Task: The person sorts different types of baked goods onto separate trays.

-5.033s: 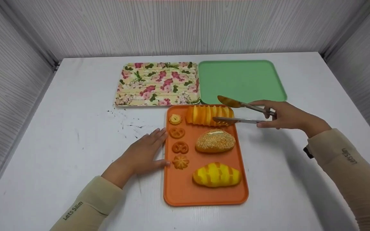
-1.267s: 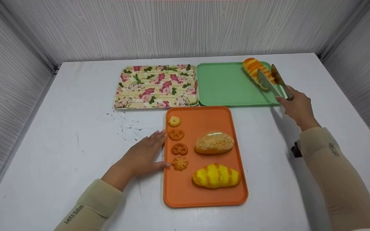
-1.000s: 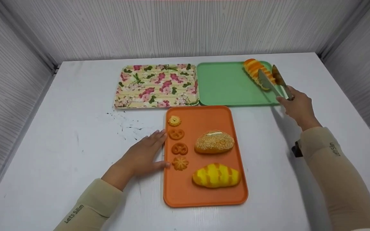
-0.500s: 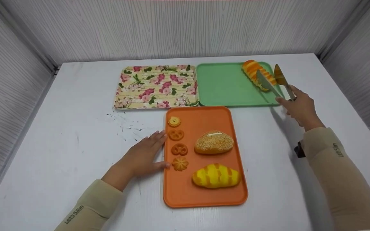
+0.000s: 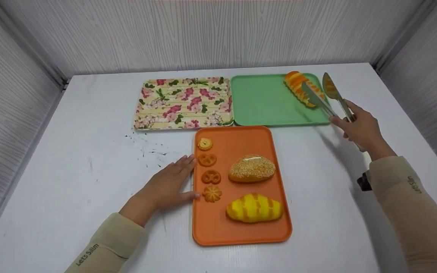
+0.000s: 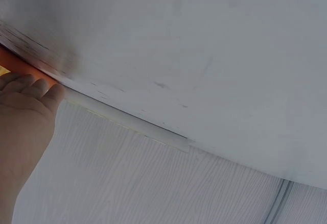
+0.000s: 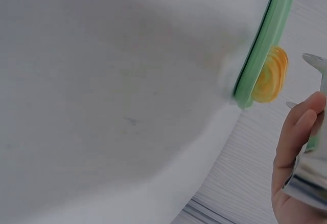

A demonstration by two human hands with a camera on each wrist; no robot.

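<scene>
My right hand (image 5: 366, 127) grips metal tongs (image 5: 330, 88), whose arms stand spread over the right end of the green tray (image 5: 260, 100). On that tray lies a striped orange loaf (image 5: 294, 80); one tong blade overlaps it in the head view, while the right wrist view shows the blades raised clear of the loaf (image 7: 272, 76). My left hand (image 5: 161, 187) lies with fingers straight, its fingertips and thumb at the left edge of the orange tray (image 5: 237, 142). A sesame bun (image 5: 252, 169) and a yellow striped bread (image 5: 254, 208) sit on the orange tray.
Several small cookies line the orange tray's left side, with a flower-shaped one (image 5: 212, 193) nearest me. A floral tray (image 5: 184, 100) adjoins the green tray's left side. Wood-grain panels (image 5: 218, 34) rise behind and beside the white table (image 5: 70, 159).
The loaf has gone from the orange tray to the green one, carried by the tongs. Lately the tongs have spread apart, and my right hand has drawn back slightly rightward. My left hand has stayed.
</scene>
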